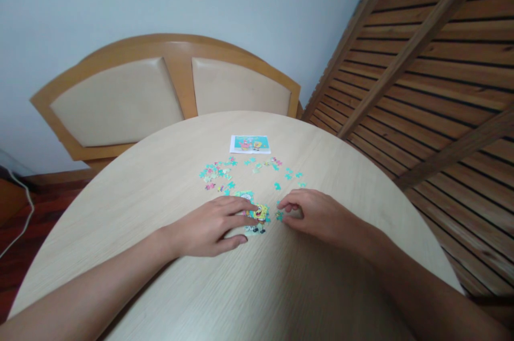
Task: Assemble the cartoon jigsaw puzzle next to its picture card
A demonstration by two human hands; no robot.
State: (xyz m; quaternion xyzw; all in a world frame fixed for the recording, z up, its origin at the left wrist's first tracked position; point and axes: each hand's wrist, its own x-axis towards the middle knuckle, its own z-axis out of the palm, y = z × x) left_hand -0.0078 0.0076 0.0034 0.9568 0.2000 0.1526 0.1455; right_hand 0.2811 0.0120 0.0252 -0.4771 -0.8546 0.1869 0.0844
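Observation:
My left hand (219,226) lies flat with fingers apart on a joined section of a cartoon jigsaw puzzle (260,227), which shows a yellow sponge character. Its fingers cover part of that section. Just right of it, my right hand (307,212) is curled, with thumb and index finger at a small jigsaw puzzle piece (279,216) on the table. Another loose teal piece (277,186) lies beyond the right fingertips. Farther out, a group of loose teal, pink and yellow pieces (214,172) is scattered in an arc.
A printed reference picture (251,144) lies flat beyond the pieces on the round wooden table (168,153). Behind the table stands a chair or bench back (176,46) with beige panels. Slatted wood (421,62) rises at the right, and a white cable (24,218) hangs at the left.

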